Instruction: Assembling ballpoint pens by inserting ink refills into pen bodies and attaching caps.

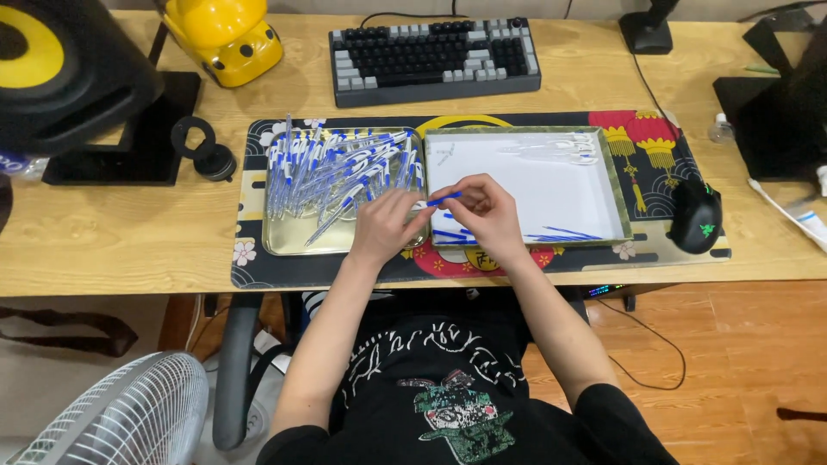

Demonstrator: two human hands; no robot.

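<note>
Here | wooden desk [129, 232]; desk mat [258, 267] | left hand [383, 226], right hand [482, 207] both pinch blue pen [444, 199]

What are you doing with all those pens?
A person sits at a wooden desk with two trays in front of them. The left tray is heaped with blue and clear pens. The right tray holds a few clear pen barrels at the back and loose blue refills at the front. Both hands, left hand and right hand, hold one small blue pen part between them, over the gap between the trays.
</note>
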